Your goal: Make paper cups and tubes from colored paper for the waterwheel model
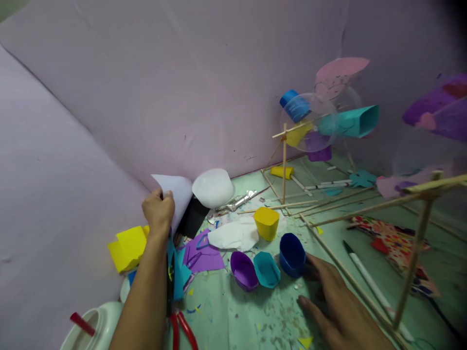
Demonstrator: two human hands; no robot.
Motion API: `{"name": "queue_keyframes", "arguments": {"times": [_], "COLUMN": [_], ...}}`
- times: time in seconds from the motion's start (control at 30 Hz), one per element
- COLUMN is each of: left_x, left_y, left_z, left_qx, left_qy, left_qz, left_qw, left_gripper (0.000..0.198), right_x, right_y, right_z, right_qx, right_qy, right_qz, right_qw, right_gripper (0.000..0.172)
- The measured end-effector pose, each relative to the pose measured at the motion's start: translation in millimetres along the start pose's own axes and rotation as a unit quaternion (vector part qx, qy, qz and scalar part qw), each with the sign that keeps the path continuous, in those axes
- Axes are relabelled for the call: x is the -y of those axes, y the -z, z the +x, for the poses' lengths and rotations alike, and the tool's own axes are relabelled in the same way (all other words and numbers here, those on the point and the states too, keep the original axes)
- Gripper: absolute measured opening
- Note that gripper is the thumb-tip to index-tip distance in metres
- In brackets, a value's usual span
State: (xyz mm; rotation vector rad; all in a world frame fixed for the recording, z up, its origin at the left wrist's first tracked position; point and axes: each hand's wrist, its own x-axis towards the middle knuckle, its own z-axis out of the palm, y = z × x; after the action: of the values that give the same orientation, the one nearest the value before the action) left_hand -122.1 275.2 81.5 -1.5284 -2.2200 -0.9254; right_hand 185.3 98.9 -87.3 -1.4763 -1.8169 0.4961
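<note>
My left hand (158,210) reaches forward and pinches the edge of a white sheet of paper (177,193) that leans by the lilac backdrop. My right hand (330,299) lies flat on the green floor with fingers stretched out, its fingertips touching a dark blue paper cup (292,253). Beside that cup stand a teal cup (266,269) and a purple cup (243,270). A yellow cup (266,222) stands a little farther back. A white crumpled sheet (234,235) and purple paper pieces (202,253) lie between my hands.
A wooden stick windmill (284,165) with coloured paper cups stands at the back; another stick frame (416,253) is at right. A white bowl (213,187), yellow paper (127,247), a white jar (99,323), red-handled pliers (182,330) and a white pen (368,279) lie around.
</note>
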Motion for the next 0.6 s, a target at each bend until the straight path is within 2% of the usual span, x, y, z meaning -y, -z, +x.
{"name": "queue_keyframes", "arguments": {"times": [0.2,0.27,0.4,0.53,0.6], "left_x": [-23,-27,-26,-19,-10], "left_y": [43.4,58.3,76.8,85.5,92.7], "left_z": [-6,-15,-44,-93,-129], "left_qx": [-0.209,-0.249,-0.283,-0.28,-0.241], "left_qy": [-0.006,-0.024,-0.137,-0.255,-0.332], "left_qz": [-0.035,-0.056,-0.049,0.019,0.025], "left_qw": [0.977,0.967,0.948,0.925,0.912], "left_gripper": [0.031,0.035,0.033,0.005,0.019], "right_x": [1,1,5,11,13], "right_y": [1,1,0,0,1], "right_z": [1,1,1,-1,-1], "right_qx": [-0.009,-0.016,-0.02,-0.03,-0.037], "right_qy": [0.008,0.018,0.02,-0.015,-0.034], "right_qz": [-0.002,-0.006,-0.004,0.018,0.02], "right_qw": [1.0,1.0,1.0,0.999,0.999], "right_gripper": [0.066,0.065,0.064,0.062,0.063]}}
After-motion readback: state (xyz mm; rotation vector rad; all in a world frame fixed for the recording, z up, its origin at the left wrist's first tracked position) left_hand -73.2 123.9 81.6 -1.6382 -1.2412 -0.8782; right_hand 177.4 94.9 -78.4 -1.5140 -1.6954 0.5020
